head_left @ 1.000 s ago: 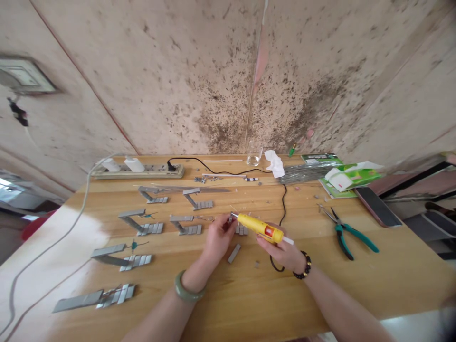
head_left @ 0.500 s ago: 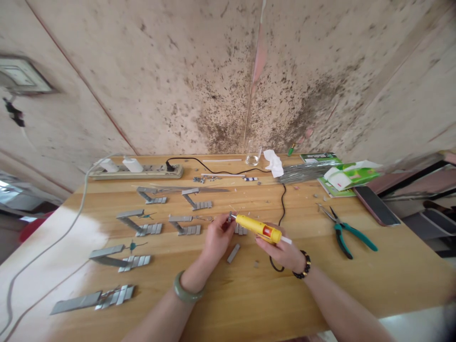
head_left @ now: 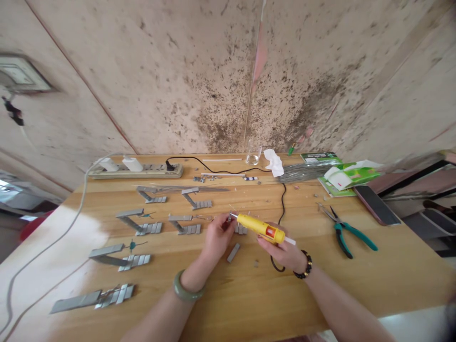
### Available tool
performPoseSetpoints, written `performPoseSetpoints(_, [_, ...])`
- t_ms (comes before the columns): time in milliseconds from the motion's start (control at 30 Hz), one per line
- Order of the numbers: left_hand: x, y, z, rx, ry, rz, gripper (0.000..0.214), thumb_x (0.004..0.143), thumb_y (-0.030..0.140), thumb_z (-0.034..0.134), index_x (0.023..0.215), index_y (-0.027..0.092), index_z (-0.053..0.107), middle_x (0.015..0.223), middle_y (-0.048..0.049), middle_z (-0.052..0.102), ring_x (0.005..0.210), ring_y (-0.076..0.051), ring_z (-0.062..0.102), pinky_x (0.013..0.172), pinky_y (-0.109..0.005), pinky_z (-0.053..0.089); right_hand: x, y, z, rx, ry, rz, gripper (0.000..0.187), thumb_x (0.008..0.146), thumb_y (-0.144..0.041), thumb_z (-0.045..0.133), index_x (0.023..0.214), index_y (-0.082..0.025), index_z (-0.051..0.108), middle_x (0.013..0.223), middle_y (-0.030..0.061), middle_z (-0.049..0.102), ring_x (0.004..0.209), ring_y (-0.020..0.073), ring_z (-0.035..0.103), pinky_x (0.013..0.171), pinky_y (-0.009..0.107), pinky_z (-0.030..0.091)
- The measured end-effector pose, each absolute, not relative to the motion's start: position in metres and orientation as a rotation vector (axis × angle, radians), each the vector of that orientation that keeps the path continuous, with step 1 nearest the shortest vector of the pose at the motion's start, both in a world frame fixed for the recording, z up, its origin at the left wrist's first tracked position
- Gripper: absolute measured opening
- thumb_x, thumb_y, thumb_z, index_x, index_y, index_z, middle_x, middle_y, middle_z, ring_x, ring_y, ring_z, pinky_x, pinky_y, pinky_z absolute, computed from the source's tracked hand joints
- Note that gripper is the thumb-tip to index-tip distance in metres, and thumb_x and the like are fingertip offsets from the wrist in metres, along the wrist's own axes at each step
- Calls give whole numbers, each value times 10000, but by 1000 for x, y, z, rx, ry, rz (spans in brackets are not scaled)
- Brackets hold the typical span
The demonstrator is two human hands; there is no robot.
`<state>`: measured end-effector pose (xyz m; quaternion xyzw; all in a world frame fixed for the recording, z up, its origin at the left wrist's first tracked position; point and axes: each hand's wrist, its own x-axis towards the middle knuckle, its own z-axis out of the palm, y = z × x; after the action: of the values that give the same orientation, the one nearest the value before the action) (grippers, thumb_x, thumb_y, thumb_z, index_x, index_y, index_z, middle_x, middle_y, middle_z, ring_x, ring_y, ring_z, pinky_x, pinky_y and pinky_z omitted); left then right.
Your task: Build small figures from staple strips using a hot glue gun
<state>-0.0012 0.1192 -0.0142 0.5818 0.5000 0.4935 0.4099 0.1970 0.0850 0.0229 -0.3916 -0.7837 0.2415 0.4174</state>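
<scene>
My right hand (head_left: 285, 252) grips a yellow hot glue gun (head_left: 260, 228), with a white glue stick (head_left: 290, 241) poking from its back end. The gun's nozzle points left and meets a small grey piece (head_left: 230, 217) pinched in the fingertips of my left hand (head_left: 218, 236); what exactly that piece is stays too small to tell. Just behind my left hand lies a grey slatted piece (head_left: 241, 230), partly covered. A loose grey strip (head_left: 233, 252) rests on the table between my wrists.
Several grey folded stands (head_left: 135, 261) fill the left side of the wooden table (head_left: 228, 304). A power strip (head_left: 138, 174) lies at the back left. Teal-handled pliers (head_left: 344, 232), a phone (head_left: 376, 205), a wire bundle (head_left: 306, 171) and a glass (head_left: 252, 156) sit right and behind. A black cord (head_left: 284, 204) trails behind the gun.
The glue gun and my right hand have shifted very slightly to the right. My left hand keeps its pinch in nearly the same spot.
</scene>
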Motion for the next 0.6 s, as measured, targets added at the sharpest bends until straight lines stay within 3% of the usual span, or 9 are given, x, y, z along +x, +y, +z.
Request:
performPoseSetpoints(200, [-2, 119, -13, 1429, 1258, 1241, 241, 762, 263, 613, 974, 169, 680, 836, -39, 696, 727, -163, 628, 672, -245, 493, 198, 85, 24, -1027, -1983, 648, 173, 885, -284, 496, 734, -212, 545, 665, 24, 586, 597, 155, 570, 556, 261, 489])
performPoseSetpoints(600, [0, 119, -14, 1413, 1265, 1257, 252, 760, 256, 615, 982, 157, 681, 837, -46, 696, 729, -161, 629, 659, -240, 498, 197, 84, 23, -1024, -1988, 545, 170, 882, -297, 498, 748, -222, 573, 707, 42, 621, 665, 185, 604, 644, 303, 512])
